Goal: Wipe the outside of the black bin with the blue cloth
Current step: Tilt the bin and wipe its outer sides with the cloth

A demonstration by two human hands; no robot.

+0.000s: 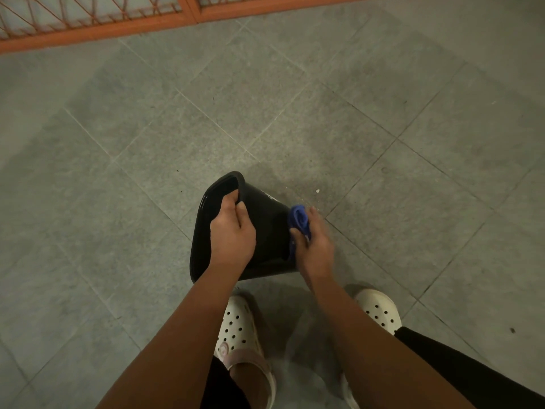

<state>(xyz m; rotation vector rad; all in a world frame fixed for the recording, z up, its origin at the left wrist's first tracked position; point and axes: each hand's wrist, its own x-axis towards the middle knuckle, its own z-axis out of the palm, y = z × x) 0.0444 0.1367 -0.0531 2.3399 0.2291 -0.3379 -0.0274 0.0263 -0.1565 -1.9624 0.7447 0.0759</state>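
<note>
Both hands work: your left hand (233, 234) grips the tilted black bin's (265, 219) rim, your right hand (314, 246) clutches the blue cloth (299, 219) against its outer wall.

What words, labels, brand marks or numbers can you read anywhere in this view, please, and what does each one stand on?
No text here is readable.
Black bin: a pale smudge on its side near the blue cloth, too blurred to tell whether it is print.
White clog: a round emblem on the strap rivet, too blurred to read.
Floor tiles and orange grille: no writing.
</note>
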